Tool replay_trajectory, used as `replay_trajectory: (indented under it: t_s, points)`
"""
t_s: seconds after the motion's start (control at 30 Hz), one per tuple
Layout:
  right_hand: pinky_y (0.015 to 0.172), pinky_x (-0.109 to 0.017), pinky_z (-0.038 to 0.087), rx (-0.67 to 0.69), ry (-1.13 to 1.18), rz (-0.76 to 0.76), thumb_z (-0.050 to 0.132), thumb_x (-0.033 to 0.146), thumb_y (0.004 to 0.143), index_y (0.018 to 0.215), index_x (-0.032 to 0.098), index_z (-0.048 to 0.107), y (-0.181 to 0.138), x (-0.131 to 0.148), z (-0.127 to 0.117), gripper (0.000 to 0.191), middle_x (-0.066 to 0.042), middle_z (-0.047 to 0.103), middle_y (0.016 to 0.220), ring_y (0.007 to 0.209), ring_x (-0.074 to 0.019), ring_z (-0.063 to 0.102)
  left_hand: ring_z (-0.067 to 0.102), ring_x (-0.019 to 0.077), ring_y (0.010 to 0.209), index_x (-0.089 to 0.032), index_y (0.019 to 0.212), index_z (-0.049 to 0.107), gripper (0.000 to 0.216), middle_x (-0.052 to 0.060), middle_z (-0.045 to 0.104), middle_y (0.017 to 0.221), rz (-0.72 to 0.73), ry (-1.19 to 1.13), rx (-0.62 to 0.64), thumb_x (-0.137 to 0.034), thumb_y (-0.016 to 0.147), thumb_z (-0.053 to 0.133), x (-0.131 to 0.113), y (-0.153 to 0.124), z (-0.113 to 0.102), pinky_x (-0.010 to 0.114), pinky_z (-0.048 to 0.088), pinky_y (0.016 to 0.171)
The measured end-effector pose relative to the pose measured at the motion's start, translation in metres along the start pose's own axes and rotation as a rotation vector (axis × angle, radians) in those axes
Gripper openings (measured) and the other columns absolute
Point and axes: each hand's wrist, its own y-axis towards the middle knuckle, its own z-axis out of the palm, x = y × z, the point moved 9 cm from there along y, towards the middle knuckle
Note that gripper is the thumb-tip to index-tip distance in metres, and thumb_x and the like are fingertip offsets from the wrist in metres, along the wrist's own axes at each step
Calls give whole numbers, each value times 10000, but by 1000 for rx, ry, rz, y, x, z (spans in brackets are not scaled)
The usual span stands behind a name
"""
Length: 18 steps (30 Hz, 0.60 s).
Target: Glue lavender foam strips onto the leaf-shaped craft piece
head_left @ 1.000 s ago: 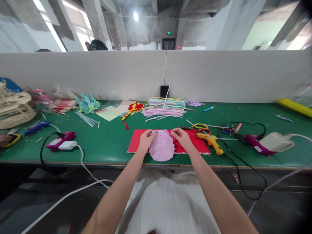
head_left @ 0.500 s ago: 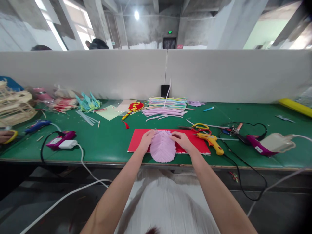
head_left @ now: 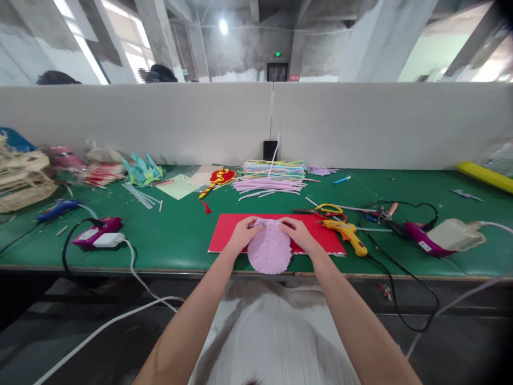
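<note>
A pale purple leaf-shaped piece [head_left: 269, 250], built of layered strips, lies on a red sheet [head_left: 324, 239] near the front edge of the green table [head_left: 180, 235]. My left hand [head_left: 243, 233] pinches its upper left edge. My right hand [head_left: 297, 233] pinches its upper right edge. The fingertips of both hands nearly meet at the top of the piece. The rounded lower end of the piece hangs a little past the red sheet toward me.
A yellow glue gun [head_left: 347, 233] and yellow-handled scissors [head_left: 329, 208] lie right of the red sheet. Purple glue guns [head_left: 94, 236] [head_left: 419, 235] with cables sit on both sides. A pile of coloured strips [head_left: 272, 177] lies behind. White partition panels [head_left: 360, 123] close off the back.
Both hands have slid inward along the top of the purple piece until the fingertips almost touch. The piece has shifted slightly toward me.
</note>
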Motion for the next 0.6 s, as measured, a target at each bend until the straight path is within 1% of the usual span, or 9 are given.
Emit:
replay_trajectory:
  t_s: [0.2, 0.33, 0.43, 0.6]
  points:
    - [787, -309, 442, 54, -33, -34, 605, 448, 777, 847, 189, 668, -3, 5, 5, 275, -33, 683, 863, 833, -186, 600, 635, 186, 795, -157, 903, 680, 311, 54, 707, 872, 51, 58, 100, -374, 681, 694, -7, -2, 10, 285, 482, 740]
    - [784, -306, 444, 68, -42, -46, 612, 444, 778, 815, 188, 665, -3, 7, 6, 264, -28, 676, 836, 820, -182, 596, 637, 196, 825, -164, 919, 679, 303, 63, 710, 903, 93, 122, 126, -382, 708, 668, -11, -3, 12, 288, 485, 746]
    - [781, -306, 447, 68, -40, -42, 606, 451, 780, 810, 188, 665, -3, 8, 6, 272, -30, 675, 831, 819, -183, 595, 639, 196, 789, -163, 919, 681, 324, 61, 712, 869, 75, 117, 118, -400, 698, 671, -11, -3, 12, 287, 486, 715]
    - [756, -302, 450, 53, -27, -32, 548, 487, 809, 814, 194, 653, -2, 6, 5, 311, -25, 670, 826, 806, -181, 586, 641, 199, 764, -164, 898, 683, 360, 55, 715, 823, 26, 95, 27, -430, 657, 700, -8, -2, 3, 291, 488, 690]
